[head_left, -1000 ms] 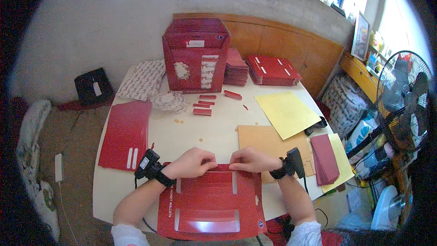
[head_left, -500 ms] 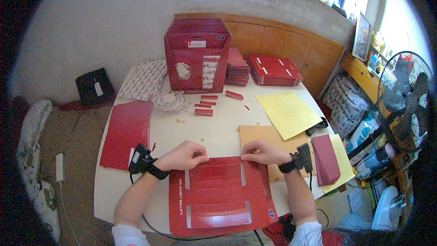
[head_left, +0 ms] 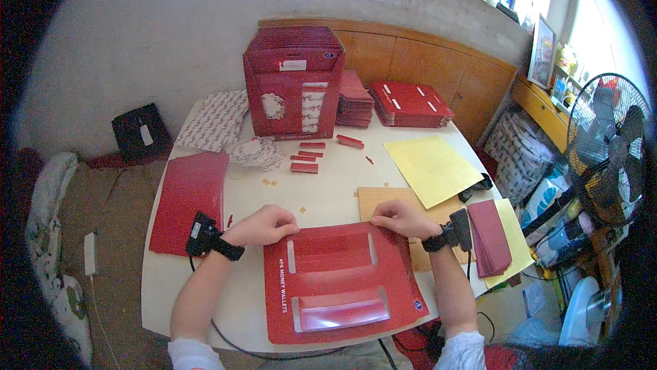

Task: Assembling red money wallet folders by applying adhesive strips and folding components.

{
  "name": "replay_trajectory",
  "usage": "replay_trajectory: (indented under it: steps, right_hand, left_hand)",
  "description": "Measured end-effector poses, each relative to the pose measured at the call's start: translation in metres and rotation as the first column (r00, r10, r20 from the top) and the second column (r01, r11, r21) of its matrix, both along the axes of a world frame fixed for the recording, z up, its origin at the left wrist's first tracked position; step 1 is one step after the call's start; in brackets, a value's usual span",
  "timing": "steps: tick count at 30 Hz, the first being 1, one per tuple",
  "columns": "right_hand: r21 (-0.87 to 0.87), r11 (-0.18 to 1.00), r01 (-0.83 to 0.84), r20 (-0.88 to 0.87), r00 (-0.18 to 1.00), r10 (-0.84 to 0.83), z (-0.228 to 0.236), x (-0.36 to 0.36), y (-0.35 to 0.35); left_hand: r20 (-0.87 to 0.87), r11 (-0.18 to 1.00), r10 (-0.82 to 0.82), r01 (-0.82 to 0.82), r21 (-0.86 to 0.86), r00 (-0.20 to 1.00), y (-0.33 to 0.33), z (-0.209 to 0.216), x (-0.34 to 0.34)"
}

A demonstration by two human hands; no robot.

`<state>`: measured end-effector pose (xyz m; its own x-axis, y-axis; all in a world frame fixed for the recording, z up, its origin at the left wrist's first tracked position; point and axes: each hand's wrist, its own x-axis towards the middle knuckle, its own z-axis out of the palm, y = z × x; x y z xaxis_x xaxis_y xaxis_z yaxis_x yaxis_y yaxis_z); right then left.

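A red printed card sheet [head_left: 335, 284] with long cut-out slots lies at the near edge of the table. A glossy band shows across its lower slot. My left hand [head_left: 267, 225] has its fingers closed at the sheet's far left corner. At the far edge, toward the right corner, my right hand [head_left: 405, 222] pinches the sheet between thumb and fingers. Both wrists wear black straps with small devices. To the left of my left hand lies a pile of red card sheets [head_left: 189, 199].
A tall red display box [head_left: 291, 103] stands at the back, beside piles of dark red cards [head_left: 355, 102] and red cards [head_left: 412, 104]. Small red strips [head_left: 304, 167] lie mid-table. Yellow paper [head_left: 432, 170], a tan board [head_left: 383, 199] and maroon envelopes [head_left: 490, 239] are at right. A fan [head_left: 612, 148] stands beyond.
The sheet has shifted slightly right and turned a little, its far edge now farther from me. My left hand has slid left to the corner, and my right hand has moved slightly right and away.
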<state>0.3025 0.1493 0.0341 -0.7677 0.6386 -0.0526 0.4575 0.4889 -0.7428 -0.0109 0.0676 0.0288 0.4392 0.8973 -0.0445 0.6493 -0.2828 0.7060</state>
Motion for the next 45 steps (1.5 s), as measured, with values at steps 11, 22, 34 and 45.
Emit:
replay_trajectory:
  steps: [11,22,34,45]
  right_hand:
    - [-0.282,0.954,0.098,-0.369,0.907,-0.202,-0.016,0.010,0.015]
    - [-0.180,0.982,0.057,-0.353,0.928,-0.119,-0.017,0.016,0.022]
    - [-0.171,0.982,0.086,-0.311,0.940,-0.137,-0.010,0.013,0.015]
    - [-0.134,0.985,0.107,-0.318,0.937,-0.145,-0.018,0.014,0.018]
  left_hand:
    - [0.105,0.994,0.104,-0.106,0.010,0.989,0.003,-0.001,-0.011]
    - [0.179,0.997,0.064,-0.057,-0.044,0.982,0.003,0.004,-0.022]
    - [0.194,0.980,0.163,-0.136,-0.147,0.967,0.000,0.013,-0.025]
    - [0.236,0.986,0.154,-0.136,-0.093,0.959,0.006,-0.001,-0.030]
